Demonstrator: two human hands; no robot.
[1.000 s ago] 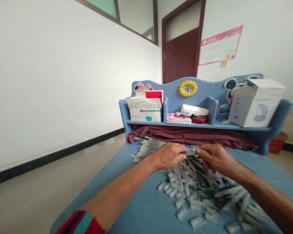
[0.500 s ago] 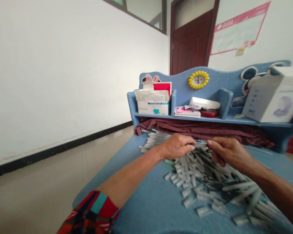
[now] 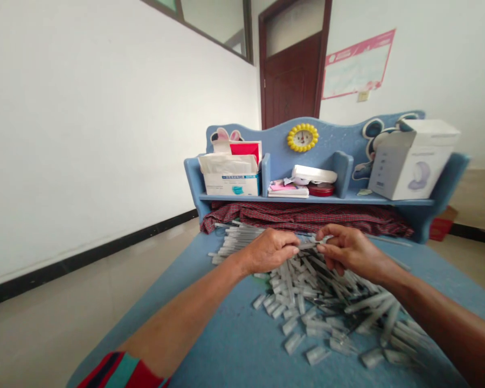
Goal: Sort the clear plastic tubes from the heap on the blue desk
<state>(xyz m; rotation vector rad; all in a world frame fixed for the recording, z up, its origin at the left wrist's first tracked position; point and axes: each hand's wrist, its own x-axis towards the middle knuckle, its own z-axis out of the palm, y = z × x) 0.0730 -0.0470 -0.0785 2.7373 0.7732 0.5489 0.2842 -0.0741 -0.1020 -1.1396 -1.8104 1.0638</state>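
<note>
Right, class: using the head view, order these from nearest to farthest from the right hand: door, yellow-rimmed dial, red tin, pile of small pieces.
1. Pile of small pieces, below the right hand
2. Red tin, in the shelf's middle section
3. Yellow-rimmed dial, above the shelf
4. Door, behind it all

A slim, greyish tube (image 3: 308, 245) was held nearly level, one end inside the left grip (image 3: 271, 250), the other reaching the fingertips of the right grip (image 3: 347, 251); blur hid the exact contact there. Left of it, a row of pale tubes (image 3: 236, 241) lay side by side on the blue worktop (image 3: 210, 345), roughly crosswise, partly covered by the left grip. Nearer, short clear caps (image 3: 293, 342) were scattered loosely, some lying apart at the front edge of a tangled heap. Thin dark rods (image 3: 332, 291) and longer, whitish tubes (image 3: 374, 312) crossed one another at the heap's right.
</note>
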